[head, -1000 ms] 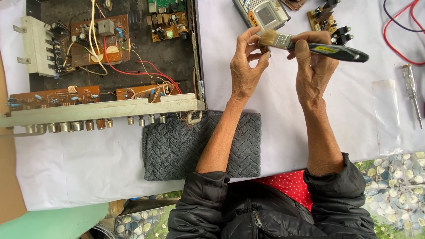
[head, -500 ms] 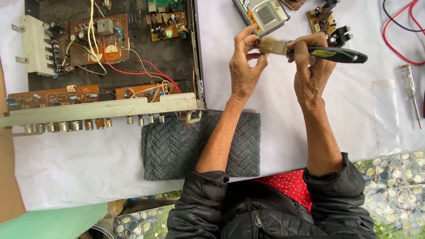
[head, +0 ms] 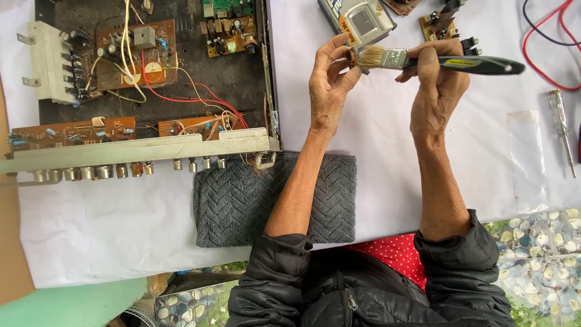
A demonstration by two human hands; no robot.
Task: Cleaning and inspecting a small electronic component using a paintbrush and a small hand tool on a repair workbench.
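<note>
head view: the right hand [head: 437, 85] has its fingers closed around the black handle of a paintbrush [head: 436, 60], which lies level across the top of the picture with its pale bristles pointing toward the left hand [head: 330, 82]. the left hand's fingers are curled round a small brown part [head: 350, 56], pinched between thumb and fingertips; what the part is cannot be told, since most of it is hidden. the bristles touch that part right at the left fingertips. both hands are raised above a white-covered surface [head: 375, 157].

just beyond the left fingertips lies a small grey meter with a screen [head: 362, 19]. beyond the right fingers sit two small circuit boards [head: 445, 21], and further out past the brush handle's end run red and dark wires [head: 544, 36]. well to the right of the right hand a screwdriver with a clear handle [head: 562, 130] lies on the surface, next to a clear plastic bag [head: 525, 142].

well to the left of the left hand is an opened amplifier case [head: 151, 91], with brown boards, red, yellow and white wires inside and a row of metal sockets along its near edge. under the left forearm, near that case's corner, lies a folded grey towel [head: 242, 200]. the person wears a black jacket over red dotted cloth.
</note>
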